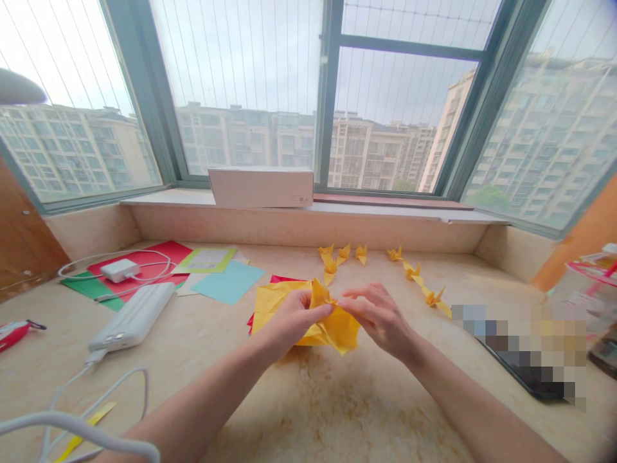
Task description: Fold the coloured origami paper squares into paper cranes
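White cable (77, 422) lies nearest to me, at eight o'clock from my hands. At the middle of my view is the yellow folded paper (341, 329), between both hands. My left hand (295, 316) is closed on it, with the thumb pressed over the bent fingers; from this thumb, most of the paper lies toward four o'clock. My right hand (382, 319) comes from the other side with fingers half bent, and its fingertips meet the paper's upper part, which lies at nine o'clock from them; whether they pinch it, I cannot tell. So both hands are about equally near, but the left one has the sure hold. The paper's long axis runs roughly from eleven to five o'clock: a raised peak stands at eleven, and a loose corner points down to five.
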Demonstrator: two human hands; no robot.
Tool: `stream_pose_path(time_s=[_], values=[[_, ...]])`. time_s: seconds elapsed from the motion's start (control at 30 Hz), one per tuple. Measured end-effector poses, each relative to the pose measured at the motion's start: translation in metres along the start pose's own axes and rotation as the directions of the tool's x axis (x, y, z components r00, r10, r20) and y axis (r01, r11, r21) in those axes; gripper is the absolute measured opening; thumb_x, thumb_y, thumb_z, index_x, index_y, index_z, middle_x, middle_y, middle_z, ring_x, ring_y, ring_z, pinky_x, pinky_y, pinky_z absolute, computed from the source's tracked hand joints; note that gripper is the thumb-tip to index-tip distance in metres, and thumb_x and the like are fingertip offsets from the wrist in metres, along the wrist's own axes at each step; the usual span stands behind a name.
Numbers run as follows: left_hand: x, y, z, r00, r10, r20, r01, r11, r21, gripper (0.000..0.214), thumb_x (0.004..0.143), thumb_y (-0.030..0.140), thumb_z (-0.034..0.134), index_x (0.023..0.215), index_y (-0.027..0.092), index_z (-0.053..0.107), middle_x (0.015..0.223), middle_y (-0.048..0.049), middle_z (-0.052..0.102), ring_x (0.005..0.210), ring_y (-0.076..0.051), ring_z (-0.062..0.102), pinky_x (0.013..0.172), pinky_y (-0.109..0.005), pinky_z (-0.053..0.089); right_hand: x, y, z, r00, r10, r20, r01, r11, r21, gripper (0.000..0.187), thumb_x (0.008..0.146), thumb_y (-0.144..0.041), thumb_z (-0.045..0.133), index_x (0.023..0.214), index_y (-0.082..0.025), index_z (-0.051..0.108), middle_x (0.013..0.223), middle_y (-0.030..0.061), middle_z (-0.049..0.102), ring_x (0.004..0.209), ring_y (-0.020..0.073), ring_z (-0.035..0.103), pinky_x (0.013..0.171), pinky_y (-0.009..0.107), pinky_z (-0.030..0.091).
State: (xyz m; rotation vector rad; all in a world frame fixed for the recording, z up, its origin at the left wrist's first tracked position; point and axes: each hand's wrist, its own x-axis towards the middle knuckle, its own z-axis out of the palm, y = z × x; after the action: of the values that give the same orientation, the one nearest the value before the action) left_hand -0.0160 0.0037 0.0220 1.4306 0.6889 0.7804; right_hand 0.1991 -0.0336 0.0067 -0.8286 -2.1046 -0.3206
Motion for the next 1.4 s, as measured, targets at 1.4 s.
stream_pose_path(time_s=[1.4], values=[[0.0, -0.001, 0.005, 0.995, 0.093, 0.044, -0.089, 0.993, -0.081, 0.032, 0.084, 0.045, 0.066, 0.09, 0.014, 0.068, 0.087, -0.006, 0.071, 0.077, -0.017, 0.064, 0.068, -0.023, 0.048, -0.007, 0.001, 0.01, 0.943, 0.326, -0.068, -0.255, 0.837, 0.483, 0.019, 0.088, -0.012, 0.061, 0.098, -0.025, 0.07, 0.1, 0.0047, 0.073, 0.093, 0.0171, 0.068, 0.082, 0.028, 0.054]])
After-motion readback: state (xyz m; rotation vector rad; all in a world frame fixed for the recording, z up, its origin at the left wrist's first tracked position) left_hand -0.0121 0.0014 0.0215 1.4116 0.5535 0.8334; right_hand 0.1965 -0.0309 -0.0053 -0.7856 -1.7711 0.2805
